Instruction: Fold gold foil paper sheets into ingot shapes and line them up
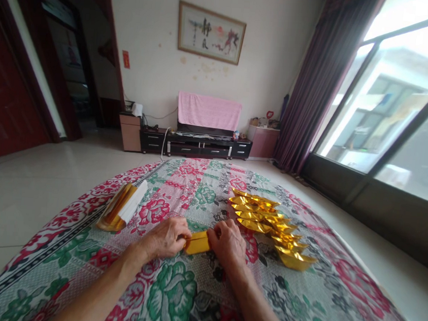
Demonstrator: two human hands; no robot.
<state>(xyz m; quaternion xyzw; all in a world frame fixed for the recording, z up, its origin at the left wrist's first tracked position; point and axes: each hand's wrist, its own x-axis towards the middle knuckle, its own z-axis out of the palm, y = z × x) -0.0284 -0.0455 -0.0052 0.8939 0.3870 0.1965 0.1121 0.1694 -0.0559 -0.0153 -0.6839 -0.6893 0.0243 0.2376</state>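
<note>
Between my two hands lies a folded strip of gold foil paper, low over the patterned tablecloth. My left hand pinches its left end, fingers closed. At its right end my right hand grips the paper with bent fingers, and its thumb side rests against the edge. To the right sit several shiny gold paper ingots, lined up in a slanting row. A stack of gold foil sheets with a white strip lies on the cloth to the left of my left hand.
The round table wears a floral tablecloth. Beyond it stands a low black TV cabinet with a pink cloth draped over the screen. A purple curtain and large windows are at the right; a red door is at the left.
</note>
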